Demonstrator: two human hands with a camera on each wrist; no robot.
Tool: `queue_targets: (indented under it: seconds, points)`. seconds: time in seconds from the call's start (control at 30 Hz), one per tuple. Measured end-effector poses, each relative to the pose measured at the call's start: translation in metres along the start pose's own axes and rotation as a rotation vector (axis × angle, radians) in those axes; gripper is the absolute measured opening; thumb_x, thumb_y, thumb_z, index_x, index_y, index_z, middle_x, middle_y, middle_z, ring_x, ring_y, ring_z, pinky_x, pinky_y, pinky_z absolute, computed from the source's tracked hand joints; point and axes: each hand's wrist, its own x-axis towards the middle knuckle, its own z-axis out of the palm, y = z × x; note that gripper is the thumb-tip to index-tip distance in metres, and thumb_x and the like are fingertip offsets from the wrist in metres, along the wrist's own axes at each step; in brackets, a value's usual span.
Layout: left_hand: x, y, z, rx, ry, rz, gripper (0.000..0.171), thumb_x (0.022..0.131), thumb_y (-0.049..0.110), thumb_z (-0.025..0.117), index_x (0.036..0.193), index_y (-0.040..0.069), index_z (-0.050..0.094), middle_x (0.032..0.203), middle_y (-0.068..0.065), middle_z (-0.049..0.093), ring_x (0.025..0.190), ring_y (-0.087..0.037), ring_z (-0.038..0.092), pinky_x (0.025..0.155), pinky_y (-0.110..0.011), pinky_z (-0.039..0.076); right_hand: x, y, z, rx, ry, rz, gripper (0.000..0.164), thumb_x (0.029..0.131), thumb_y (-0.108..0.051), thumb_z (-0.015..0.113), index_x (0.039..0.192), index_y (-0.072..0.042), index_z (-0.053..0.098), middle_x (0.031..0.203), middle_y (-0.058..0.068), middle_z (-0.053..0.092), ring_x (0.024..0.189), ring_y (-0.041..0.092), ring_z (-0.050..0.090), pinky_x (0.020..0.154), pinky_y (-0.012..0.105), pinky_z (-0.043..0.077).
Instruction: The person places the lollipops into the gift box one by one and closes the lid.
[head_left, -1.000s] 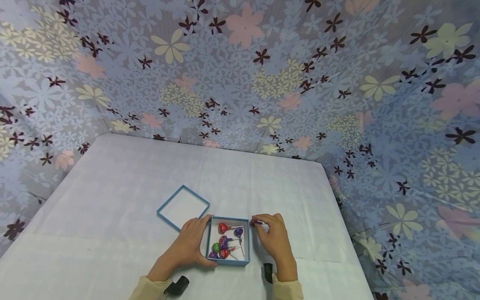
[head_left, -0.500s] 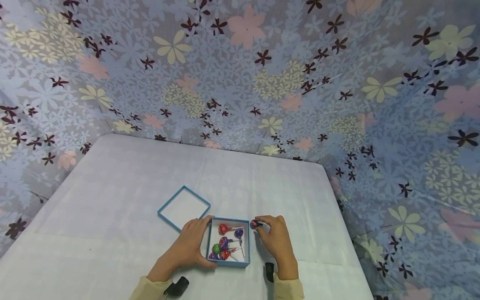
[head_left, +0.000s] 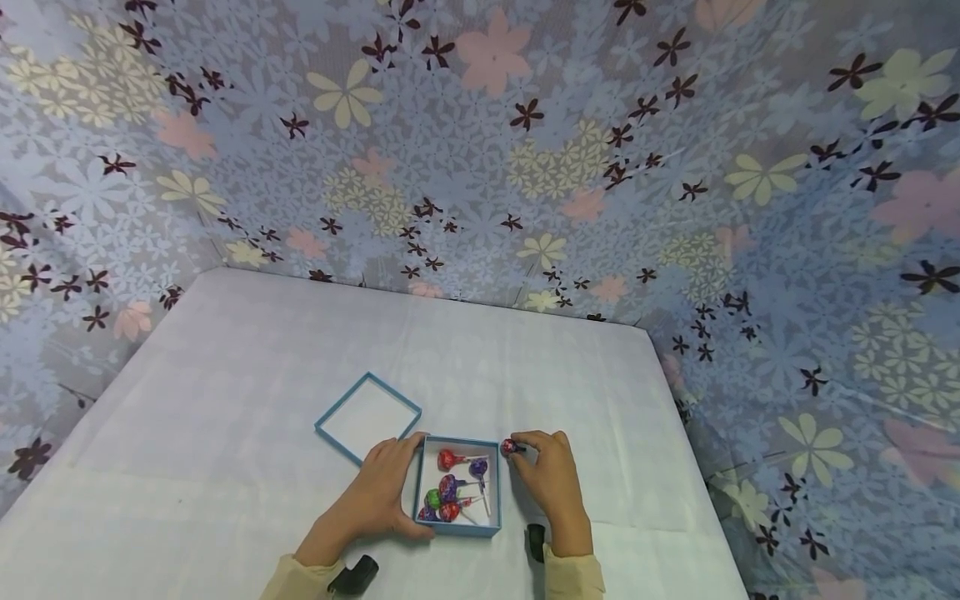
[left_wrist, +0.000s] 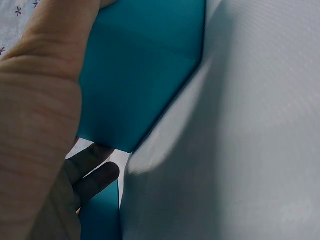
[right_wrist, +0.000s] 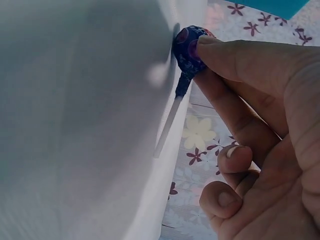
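Note:
A small blue box [head_left: 494, 483] sits on the white table, with several wrapped lollipops [head_left: 448, 483] in red, purple and green inside it. My left hand [head_left: 378, 492] grips the box's left wall [left_wrist: 140, 75], thumb along the front and fingers at the far corner. My right hand [head_left: 543, 475] is just right of the box. Its thumb and forefinger pinch the head of a dark red-purple lollipop [head_left: 511, 447] [right_wrist: 187, 50] beside the box's far right corner. The white stick [right_wrist: 167, 125] of this lollipop hangs free below the fingers.
The box's blue lid [head_left: 367, 414] lies upside down on the table [head_left: 225, 375], just left of and behind the box. Flower-print cloth [head_left: 480, 150] walls in the table at the back and both sides. The table's right edge [head_left: 686, 433] runs close to my right hand.
My right hand has shifted slightly, and the pinched lollipop's head now shows rounder by the box's corner. My left hand and the box have stayed put.

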Motion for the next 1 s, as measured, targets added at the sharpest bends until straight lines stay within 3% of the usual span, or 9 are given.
queue_targets:
  seconds: [0.7, 1.0]
  points:
    - [0.0005, 0.0013, 0.0, 0.009, 0.019, 0.006, 0.137, 0.053, 0.072, 0.087, 0.154, -0.001, 0.03, 0.148, -0.016, 0.047, 0.133, -0.035, 0.043, 0.116, -0.058, 0.028, 0.0018, 0.0018, 0.0029, -0.01, -0.003, 0.028, 0.028, 0.08, -0.013, 0.085, 0.107, -0.011, 0.079, 0.108, 0.002, 0.076, 0.09, 0.017, 0.053, 0.082, 0.04, 0.051]
    - [0.0008, 0.0019, 0.0, -0.005, 0.024, 0.001, 0.138, 0.051, 0.068, 0.089, 0.154, -0.002, 0.03, 0.148, -0.017, 0.047, 0.134, -0.036, 0.043, 0.116, -0.058, 0.027, 0.0025, 0.0014, 0.0034, -0.021, -0.01, 0.035, 0.026, 0.079, -0.018, 0.086, 0.104, -0.011, 0.08, 0.101, 0.001, 0.077, 0.084, 0.015, 0.049, 0.071, 0.033, 0.045]
